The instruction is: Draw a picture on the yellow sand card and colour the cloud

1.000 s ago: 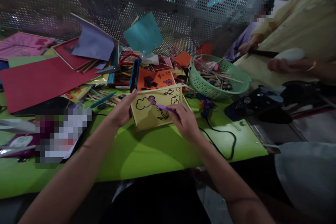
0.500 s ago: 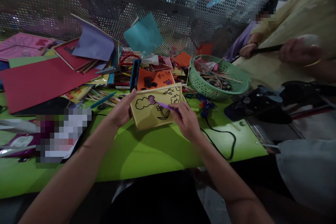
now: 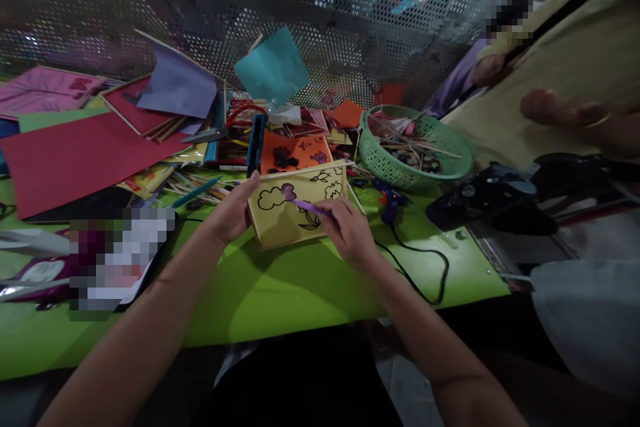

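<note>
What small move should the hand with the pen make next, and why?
Probably a short stroke leftward: the right hand holds the purple pen by the purple right end of the outlined cloud, whose rest looks uncoloured, and the left hand holds the yellow panel.

Purple pen (image 3: 314, 208) tip a touch left and lower vs 0.5 s ago, its shaft now over more of the drawn flower (image 3: 310, 221). Co-worker side: black shaft (image 3: 575, 8) swung from near level to steep, up toward top right corner; white end out of view. Gripping hand (image 3: 489, 69) higher, other hand (image 3: 565, 110) now open, off the white end
</note>
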{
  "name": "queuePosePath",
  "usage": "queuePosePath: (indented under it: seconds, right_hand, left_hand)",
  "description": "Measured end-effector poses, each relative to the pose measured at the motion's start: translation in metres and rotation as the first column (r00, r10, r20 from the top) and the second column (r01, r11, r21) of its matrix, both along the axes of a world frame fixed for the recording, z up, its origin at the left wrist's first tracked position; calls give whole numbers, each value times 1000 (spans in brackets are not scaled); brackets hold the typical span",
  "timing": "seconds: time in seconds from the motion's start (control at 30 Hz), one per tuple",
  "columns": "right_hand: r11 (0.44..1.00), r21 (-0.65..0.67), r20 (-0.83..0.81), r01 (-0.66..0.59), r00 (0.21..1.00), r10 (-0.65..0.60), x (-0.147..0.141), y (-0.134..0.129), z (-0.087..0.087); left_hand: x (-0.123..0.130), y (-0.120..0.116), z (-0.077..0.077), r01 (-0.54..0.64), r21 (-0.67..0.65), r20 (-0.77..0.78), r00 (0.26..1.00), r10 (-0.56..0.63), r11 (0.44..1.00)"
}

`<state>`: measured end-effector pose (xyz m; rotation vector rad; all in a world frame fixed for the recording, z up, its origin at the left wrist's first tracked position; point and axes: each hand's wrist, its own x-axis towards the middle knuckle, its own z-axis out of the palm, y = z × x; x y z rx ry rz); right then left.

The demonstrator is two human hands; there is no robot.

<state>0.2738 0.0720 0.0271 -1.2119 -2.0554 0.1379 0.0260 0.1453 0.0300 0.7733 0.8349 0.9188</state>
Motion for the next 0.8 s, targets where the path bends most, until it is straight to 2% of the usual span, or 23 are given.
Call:
queuePosePath:
  seconds: [0.3, 0.47, 0.67, 0.8]
  right_hand:
    - [1000, -1, -21, 6, 1000, -6, 2, 0, 1]
    - [1000, -24, 4, -7, 1000, 7, -1, 0, 0]
    - [1000, 24, -28, 6, 1000, -5, -3, 1, 0]
    - [999, 39, -35, 21, 999, -20, -7, 1, 0]
  left_hand:
    - [2, 0, 0, -25, -25, 11, 1000, 25, 999]
    - [0, 0, -3, 28, 2, 5, 1000, -28, 1000]
    - [3, -1, -2, 16, 40, -2, 1000, -16, 999]
    - [6, -3, -2, 60, 57, 5, 998, -61, 997]
